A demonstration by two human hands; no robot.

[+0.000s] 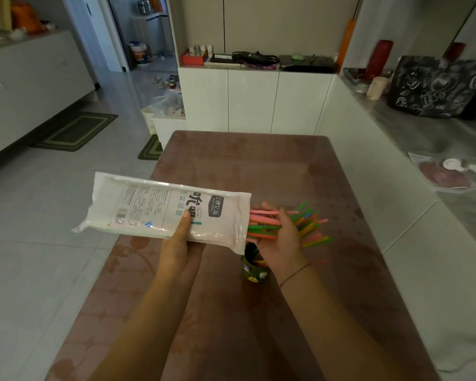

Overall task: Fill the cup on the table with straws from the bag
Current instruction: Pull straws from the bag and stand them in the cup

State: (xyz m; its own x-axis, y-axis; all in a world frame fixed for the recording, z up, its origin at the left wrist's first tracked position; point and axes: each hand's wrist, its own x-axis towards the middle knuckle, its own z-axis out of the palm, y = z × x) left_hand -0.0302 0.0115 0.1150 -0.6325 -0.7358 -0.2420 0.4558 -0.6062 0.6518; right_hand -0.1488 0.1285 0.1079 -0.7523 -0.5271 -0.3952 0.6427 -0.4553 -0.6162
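The left hand [180, 237] holds the bag [154, 207] in the air over the left edge of the table [259, 166], thumb pressed on the printed top face and fingers hidden underneath. The bag lies roughly level, with its open mouth pointing right. A loose bunch of straws [311, 224] sticks out of that mouth, fanned in pink, green, orange and yellow. The right hand [278, 243] has them across its palm with the fingers curled round the bunch, though how firm that hold is cannot be judged from this angle.

The cup [254, 270] stands on the table about midway between the left and right edges, directly below the bag's mouth and the right wrist, and is partly covered by both. A few straws seem to be in it already.

The main risk is the fan itself. The straw ends are splayed and uneven, so a loose hold could let some slide out and scatter across the table or roll toward its right edge. Lowering such a wide bunch into a narrow mouth could catch straws on the rim and send them outside. The cup looks small and light, so a knock from the wrist or a sideways push by the bunch could tip it. If the bag tilts downward, more straws may spill out unheld.
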